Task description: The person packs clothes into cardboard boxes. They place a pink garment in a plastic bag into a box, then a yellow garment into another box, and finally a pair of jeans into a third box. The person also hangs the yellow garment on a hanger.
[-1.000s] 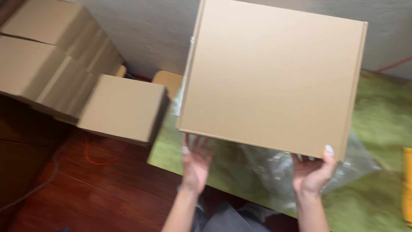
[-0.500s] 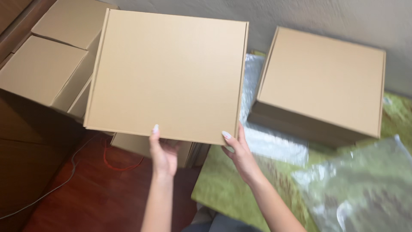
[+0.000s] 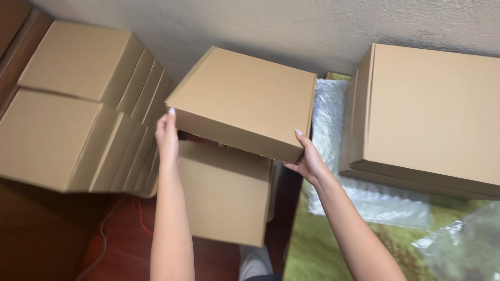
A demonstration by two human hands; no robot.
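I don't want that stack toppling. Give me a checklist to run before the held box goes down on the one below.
1. Both hands on the held box: ok, left hand at its left corner, right hand at its right corner.
2. Box level: not ok, it sits tilted.
3. Lower box top bare: cannot tell, partly hidden.
4. Edges lined up with the lower box: not ok, the held one overhangs to the right.
5. Side room: ok on the left, apart from the stacked boxes; bubble wrap sits close on the right.
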